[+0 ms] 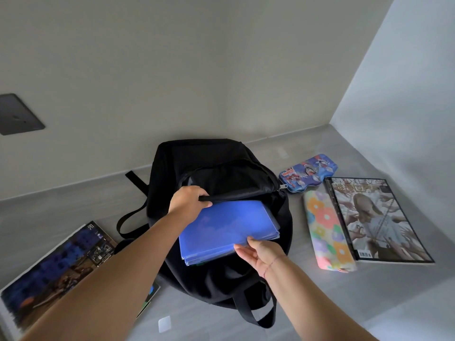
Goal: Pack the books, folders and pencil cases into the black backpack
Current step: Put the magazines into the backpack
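Observation:
A black backpack (221,166) lies on the grey surface with its main zip open. My left hand (188,201) grips the upper edge of the opening and holds it up. My right hand (258,249) holds the near corner of a stack of blue folders (226,227), whose far end sits inside the opening. To the right lie a flowered pencil case (327,230), a blue cartoon pencil case (309,172) and a book with a photo cover (376,220). A dark-covered book (49,271) lies at the left, partly under my left arm.
The grey surface (320,303) meets a wall at the back and another wall on the right. A dark wall plate (17,114) sits on the back wall at left. Backpack straps (248,311) trail toward me. A small white square (164,323) lies near the front.

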Demonstrator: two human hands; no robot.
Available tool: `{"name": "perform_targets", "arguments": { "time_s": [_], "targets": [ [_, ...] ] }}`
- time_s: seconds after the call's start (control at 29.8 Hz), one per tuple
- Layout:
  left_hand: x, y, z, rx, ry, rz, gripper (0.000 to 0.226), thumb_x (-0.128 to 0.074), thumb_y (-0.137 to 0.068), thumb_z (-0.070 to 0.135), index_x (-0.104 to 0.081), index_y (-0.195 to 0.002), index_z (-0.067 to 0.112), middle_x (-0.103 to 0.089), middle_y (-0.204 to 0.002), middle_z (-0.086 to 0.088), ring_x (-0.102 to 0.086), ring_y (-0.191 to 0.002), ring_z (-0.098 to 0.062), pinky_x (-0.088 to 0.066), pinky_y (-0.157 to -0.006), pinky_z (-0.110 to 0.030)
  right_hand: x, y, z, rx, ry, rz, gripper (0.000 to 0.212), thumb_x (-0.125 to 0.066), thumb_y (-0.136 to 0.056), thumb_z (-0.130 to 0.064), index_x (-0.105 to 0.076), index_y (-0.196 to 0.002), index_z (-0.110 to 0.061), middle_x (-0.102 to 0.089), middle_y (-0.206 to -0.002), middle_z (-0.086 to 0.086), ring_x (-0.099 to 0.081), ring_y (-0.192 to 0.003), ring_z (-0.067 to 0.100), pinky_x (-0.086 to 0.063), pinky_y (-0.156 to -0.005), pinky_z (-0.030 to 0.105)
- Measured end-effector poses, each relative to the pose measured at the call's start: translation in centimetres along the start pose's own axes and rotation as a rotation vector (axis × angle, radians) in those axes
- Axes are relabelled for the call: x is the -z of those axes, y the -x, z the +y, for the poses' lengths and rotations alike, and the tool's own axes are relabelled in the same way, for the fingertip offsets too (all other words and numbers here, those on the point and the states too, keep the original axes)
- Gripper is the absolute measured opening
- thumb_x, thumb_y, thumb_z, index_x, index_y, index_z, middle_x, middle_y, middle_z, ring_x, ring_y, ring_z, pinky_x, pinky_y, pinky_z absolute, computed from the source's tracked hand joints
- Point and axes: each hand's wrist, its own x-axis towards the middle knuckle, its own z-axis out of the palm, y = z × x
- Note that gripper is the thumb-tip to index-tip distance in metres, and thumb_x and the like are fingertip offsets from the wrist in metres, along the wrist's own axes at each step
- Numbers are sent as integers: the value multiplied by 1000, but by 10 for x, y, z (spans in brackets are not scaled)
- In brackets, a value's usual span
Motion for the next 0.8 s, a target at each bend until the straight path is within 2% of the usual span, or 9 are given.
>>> {"name": "perform_targets", "arguments": {
  "time_s": [0.13, 0.27, 0.4, 0.54, 0.57, 0.6, 0.64, 0.7, 0.8],
  "targets": [
    [-5, 6, -4, -39, 13, 3, 24, -66, -85, 33, -67, -104, 19, -61, -98, 6, -58, -97, -16, -47, -80, -28, 14, 11, -15, -49, 219, -70, 14, -55, -92, -7, -54, -92, 7, -62, -81, 27, -68, -63, 31, -59, -50, 35],
    [-1, 21, -12, -85, 78, 187, 37, -64, -84, 44, -63, -114, 24, -59, -116, 11, -46, -115, -11, -30, -97, -28, 27, 24, -26, 68, 706, -25, 29, -57, -91, -27, -61, -92, 2, -66, -66, 15, -63, -47, 19, -52, -46, 23],
    [8, 39, -32, -30, 123, 326, 34, -61, -87, 39, -64, -115, 19, -62, -118, 4, -50, -117, -19, -36, -101, -35, 12, 21, -33, 379, 720, 20, 15, -57, -89, -16, -61, -89, -2, -59, -73, 9, -55, -54, 15, -45, -50, 20],
    [20, 55, -52, 105, 201, 361, 34, -56, -91, 37, -62, -118, 17, -60, -121, 0, -50, -118, -19, -40, -101, -37, -16, 17, -24, 526, 802, -25, 21, -50, -83, -8, -47, -70, 8, -39, -70, 9, -36, -69, 23, -35, -67, 32],
    [22, 60, -58, 139, 215, 365, 34, -55, -91, 38, -61, -119, 18, -60, -121, 0, -50, -118, -18, -41, -99, -36, -23, 17, -19, 536, 820, -49, 21, -50, -83, -8, -47, -69, 7, -40, -69, 8, -36, -69, 24, -22, -72, 32],
    [23, 65, -66, 164, 218, 364, 34, -54, -92, 38, -61, -119, 18, -60, -121, 0, -51, -117, -18, -42, -97, -35, -28, 15, -14, 552, 831, -66, 19, -52, -84, -9, -54, -71, 4, -47, -71, 6, -44, -70, 24, -42, -97, 50],
    [23, 71, -73, 183, 215, 365, 35, -54, -92, 39, -61, -119, 18, -60, -121, 0, -51, -116, -19, -42, -97, -35, -34, 17, -8, 568, 841, -82, 14, -55, -86, -12, -62, -76, -5, -57, -77, 3, -54, -76, 23, -51, -87, 42],
    [25, 85, -90, 224, 210, 379, 34, -53, -92, 40, -62, -118, 19, -60, -120, 0, -52, -115, -20, -44, -97, -37, -46, 23, 5, 622, 843, -143, 10, -59, -86, -15, -63, -84, -23, -64, -90, 0, -63, -91, 22, -52, -90, 39],
    [26, 107, -119, 335, 250, 434, 34, -56, -91, 39, -64, -114, 17, -60, -115, -4, -57, -106, -23, -47, -92, -41, -68, 28, 30, 732, 866, -255, 16, -61, -86, -13, -62, -88, -29, -68, -94, -2, -66, -93, 19, -53, -87, 34]
  ]
}}
